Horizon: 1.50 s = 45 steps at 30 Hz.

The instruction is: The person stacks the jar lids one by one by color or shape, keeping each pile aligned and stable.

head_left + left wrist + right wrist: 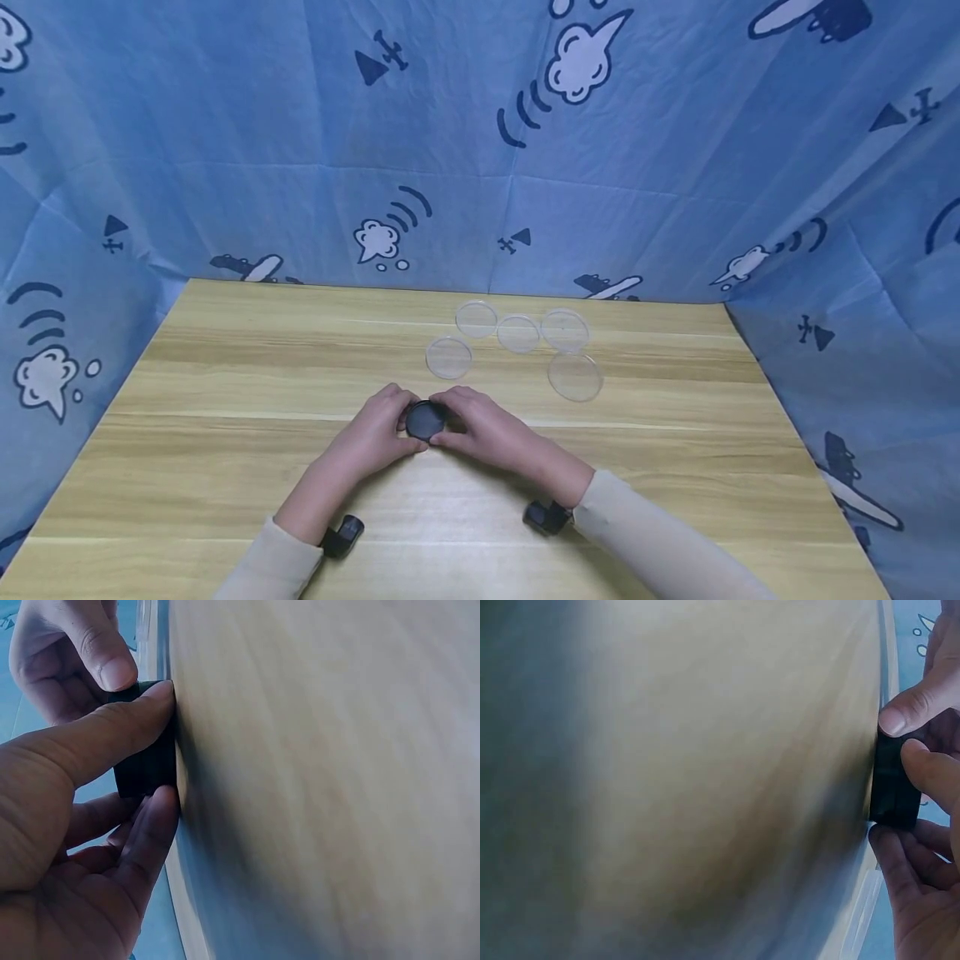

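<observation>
Round black container (425,422) gripped by left hand (380,432), right hand (487,427)

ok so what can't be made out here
- Head: underside of the round black object, hidden, facing the pale wooden table.
- Left wrist: rest of the bare right hand, cut by the top edge.
- Right wrist: rest of the clear plastic piece, cut by the bottom edge; table's grain, blurred.
</observation>
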{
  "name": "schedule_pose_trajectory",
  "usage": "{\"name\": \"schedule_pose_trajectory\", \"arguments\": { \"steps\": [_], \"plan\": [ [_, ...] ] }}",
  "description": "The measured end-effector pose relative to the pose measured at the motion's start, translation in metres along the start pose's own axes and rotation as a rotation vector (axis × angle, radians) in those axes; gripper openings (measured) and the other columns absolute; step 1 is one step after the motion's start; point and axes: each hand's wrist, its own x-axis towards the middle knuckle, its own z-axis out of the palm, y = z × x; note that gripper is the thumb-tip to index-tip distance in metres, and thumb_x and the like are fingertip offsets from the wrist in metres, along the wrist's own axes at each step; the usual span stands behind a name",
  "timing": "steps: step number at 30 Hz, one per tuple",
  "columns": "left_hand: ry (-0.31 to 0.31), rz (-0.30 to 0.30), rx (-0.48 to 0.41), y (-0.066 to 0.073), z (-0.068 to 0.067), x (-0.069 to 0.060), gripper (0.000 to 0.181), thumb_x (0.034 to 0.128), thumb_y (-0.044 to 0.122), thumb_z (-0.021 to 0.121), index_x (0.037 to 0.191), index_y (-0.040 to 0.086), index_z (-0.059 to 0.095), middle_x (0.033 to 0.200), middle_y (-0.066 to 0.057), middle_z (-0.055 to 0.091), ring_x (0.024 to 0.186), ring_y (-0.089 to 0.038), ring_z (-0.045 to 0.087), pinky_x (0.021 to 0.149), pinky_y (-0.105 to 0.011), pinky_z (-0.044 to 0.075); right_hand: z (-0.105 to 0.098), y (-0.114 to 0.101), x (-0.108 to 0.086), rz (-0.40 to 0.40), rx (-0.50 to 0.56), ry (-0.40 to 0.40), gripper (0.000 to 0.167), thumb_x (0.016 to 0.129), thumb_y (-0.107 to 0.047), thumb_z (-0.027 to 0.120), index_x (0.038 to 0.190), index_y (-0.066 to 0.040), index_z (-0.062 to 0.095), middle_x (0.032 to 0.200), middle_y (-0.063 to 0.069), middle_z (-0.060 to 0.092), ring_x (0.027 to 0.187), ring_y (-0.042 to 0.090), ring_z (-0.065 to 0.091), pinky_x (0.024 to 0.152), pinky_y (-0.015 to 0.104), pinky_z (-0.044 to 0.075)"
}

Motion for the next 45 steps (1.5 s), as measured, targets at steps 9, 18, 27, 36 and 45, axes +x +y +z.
{"name": "schedule_pose_trajectory", "arguments": {
  "steps": [9, 18, 27, 36, 45],
  "plan": [
    [0.003, 0.002, 0.010, 0.000, 0.001, 0.000, 0.049, 0.0754, 0.013, 0.094, 0.116, 0.000, 0.070, 0.104, -0.008, 0.064, 0.087, -0.014, 0.055, 0.082, -0.032, 0.048, -0.001, -0.002, 0.001, -0.003, -0.037, -0.025, 0.051, 0.099, -0.028, 0.074, 0.141, -0.003, 0.059, 0.131, 0.011, 0.068, 0.118, 0.020, 0.065, 0.101, 0.038, 0.055],
    [-0.002, 0.003, 0.009, -0.001, 0.001, -0.001, 0.048, 0.0762, 0.014, 0.093, 0.116, 0.001, 0.069, 0.103, -0.007, 0.062, 0.086, -0.014, 0.052, 0.082, -0.032, 0.047, -0.001, -0.002, 0.001, 0.006, -0.036, -0.037, 0.055, 0.099, -0.029, 0.074, 0.144, -0.003, 0.057, 0.134, 0.012, 0.067, 0.119, 0.018, 0.065, 0.103, 0.037, 0.055],
    [0.000, 0.020, 0.024, -0.001, 0.002, 0.000, 0.050, 0.0763, 0.014, 0.093, 0.117, 0.000, 0.068, 0.102, -0.009, 0.062, 0.085, -0.014, 0.053, 0.082, -0.033, 0.048, 0.001, 0.001, 0.001, -0.003, -0.021, -0.030, 0.054, 0.098, -0.025, 0.075, 0.143, -0.002, 0.057, 0.134, 0.012, 0.067, 0.122, 0.019, 0.065, 0.106, 0.037, 0.054],
    [-0.004, 0.007, 0.016, -0.001, 0.002, -0.001, 0.048, 0.0765, 0.014, 0.093, 0.116, 0.001, 0.068, 0.102, -0.008, 0.061, 0.087, -0.014, 0.053, 0.083, -0.034, 0.048, -0.002, 0.002, 0.000, -0.017, -0.035, -0.032, 0.060, 0.098, -0.029, 0.076, 0.146, 0.000, 0.055, 0.135, 0.013, 0.066, 0.123, 0.021, 0.065, 0.108, 0.038, 0.054],
    [0.001, 0.007, 0.017, 0.000, 0.002, -0.001, 0.049, 0.0766, 0.014, 0.093, 0.116, 0.002, 0.068, 0.103, -0.008, 0.061, 0.089, -0.015, 0.054, 0.086, -0.037, 0.050, -0.017, 0.010, -0.002, 0.003, 0.021, 0.018, 0.065, 0.096, -0.032, 0.077, 0.147, 0.001, 0.054, 0.137, 0.014, 0.064, 0.128, 0.026, 0.063, 0.111, 0.042, 0.052]
  ]
}}
